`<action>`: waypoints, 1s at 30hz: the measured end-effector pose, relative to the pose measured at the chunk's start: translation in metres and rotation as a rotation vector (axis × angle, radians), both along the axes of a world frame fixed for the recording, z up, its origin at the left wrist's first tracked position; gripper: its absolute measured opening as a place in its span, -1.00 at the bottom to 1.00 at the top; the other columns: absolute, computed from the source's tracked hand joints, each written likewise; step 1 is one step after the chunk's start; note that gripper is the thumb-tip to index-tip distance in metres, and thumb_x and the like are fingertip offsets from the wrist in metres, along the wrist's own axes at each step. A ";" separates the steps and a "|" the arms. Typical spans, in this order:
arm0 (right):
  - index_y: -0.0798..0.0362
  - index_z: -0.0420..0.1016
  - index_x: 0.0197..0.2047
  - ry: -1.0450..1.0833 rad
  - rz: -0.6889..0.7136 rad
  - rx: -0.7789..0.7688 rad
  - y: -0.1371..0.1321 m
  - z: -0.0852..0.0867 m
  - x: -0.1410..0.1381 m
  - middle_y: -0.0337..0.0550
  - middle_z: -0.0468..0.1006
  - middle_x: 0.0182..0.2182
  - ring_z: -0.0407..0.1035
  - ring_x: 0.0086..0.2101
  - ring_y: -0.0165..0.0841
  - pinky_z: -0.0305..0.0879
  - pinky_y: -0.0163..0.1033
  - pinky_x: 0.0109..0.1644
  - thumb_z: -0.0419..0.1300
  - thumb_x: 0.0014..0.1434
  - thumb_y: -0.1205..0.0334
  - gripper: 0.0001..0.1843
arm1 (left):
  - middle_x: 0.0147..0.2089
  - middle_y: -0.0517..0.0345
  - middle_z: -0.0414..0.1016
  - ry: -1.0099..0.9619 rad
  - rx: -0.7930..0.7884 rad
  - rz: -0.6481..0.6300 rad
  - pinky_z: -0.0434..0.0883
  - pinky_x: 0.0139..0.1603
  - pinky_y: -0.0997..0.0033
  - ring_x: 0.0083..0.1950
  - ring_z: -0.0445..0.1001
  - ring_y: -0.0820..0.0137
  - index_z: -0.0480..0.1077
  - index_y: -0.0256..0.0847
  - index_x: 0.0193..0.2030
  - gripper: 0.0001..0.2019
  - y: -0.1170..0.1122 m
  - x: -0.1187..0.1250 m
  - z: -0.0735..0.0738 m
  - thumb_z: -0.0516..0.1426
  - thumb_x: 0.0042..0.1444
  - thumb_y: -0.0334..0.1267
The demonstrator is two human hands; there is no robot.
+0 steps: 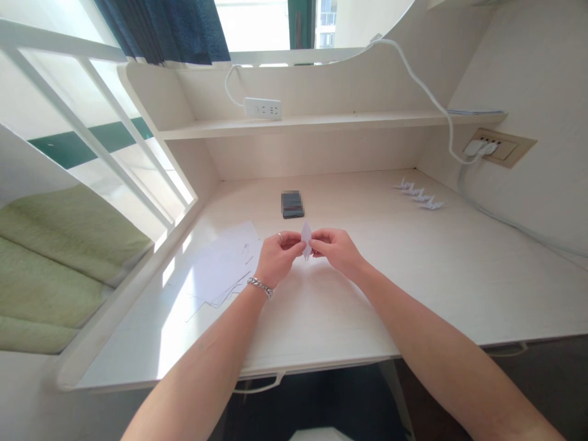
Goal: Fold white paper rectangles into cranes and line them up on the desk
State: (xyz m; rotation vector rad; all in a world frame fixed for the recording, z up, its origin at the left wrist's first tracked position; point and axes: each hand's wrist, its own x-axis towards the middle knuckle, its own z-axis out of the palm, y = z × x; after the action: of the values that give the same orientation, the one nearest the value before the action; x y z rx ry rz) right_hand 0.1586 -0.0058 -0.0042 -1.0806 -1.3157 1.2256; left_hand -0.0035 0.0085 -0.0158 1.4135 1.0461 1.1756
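From where I stand, the person at the pale desk [390, 306] has both hands together near the middle of the frame, pinching one narrow, pointed piece of folded white paper [306, 237] upright just above the desktop. The left hand [280, 254], with a silver ring [280, 237] and a chain bracelet [260, 285] at the wrist, grips its left edge between thumb and fingers; the right hand [337, 248] nips the right edge the same way. Left of centre, loose white sheets [220, 263] overlap, and the small dark marks there are too small for me to read. Just beyond the hands lies a dark phone-like object [293, 211], its face blurred into blocks, so any lettering is lost. At the right of the frame, a slanting row of small white origami cranes [432, 205] sits on the desk, below plugs in a beige wall socket [508, 147]. A white power strip [263, 108] rests on the shelf, upper centre-left.
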 end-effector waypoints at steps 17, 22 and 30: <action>0.07 0.61 -0.42 0.213 0.105 -0.084 0.002 0.000 0.009 -0.18 0.57 -0.49 0.44 -0.41 -0.35 0.41 -0.18 -0.27 0.39 -0.18 0.25 -0.83 | -0.45 0.15 0.52 -0.308 -0.193 -0.141 0.49 -0.27 0.29 -0.37 0.52 0.39 0.47 -0.27 -0.40 -0.84 -0.006 0.002 0.012 0.33 -0.15 -0.34; 0.09 0.61 -0.40 0.219 0.138 -0.092 0.001 0.002 0.010 -0.13 0.59 -0.46 0.47 -0.38 -0.32 0.42 -0.16 -0.23 0.31 -0.08 0.23 -0.86 | -0.44 0.15 0.52 -0.298 -0.186 -0.144 0.50 -0.25 0.29 -0.35 0.52 0.39 0.47 -0.28 -0.42 -0.87 -0.007 0.002 0.012 0.32 -0.14 -0.35; 0.11 0.55 -0.41 0.059 0.029 -0.036 0.002 0.002 0.005 -0.17 0.55 -0.47 0.43 -0.41 -0.35 0.41 -0.20 -0.28 0.34 -0.14 0.27 -0.84 | -0.38 0.08 0.55 -0.246 -0.176 -0.105 0.51 -0.14 0.21 -0.30 0.56 0.33 0.52 -0.31 -0.37 -0.87 -0.004 0.001 0.007 0.29 -0.13 -0.38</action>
State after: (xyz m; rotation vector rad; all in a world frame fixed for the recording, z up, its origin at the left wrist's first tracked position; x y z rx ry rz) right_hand 0.1634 -0.0042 -0.0022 -1.0466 -1.2723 1.2975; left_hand -0.0028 0.0049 -0.0090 1.1406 0.8694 1.1202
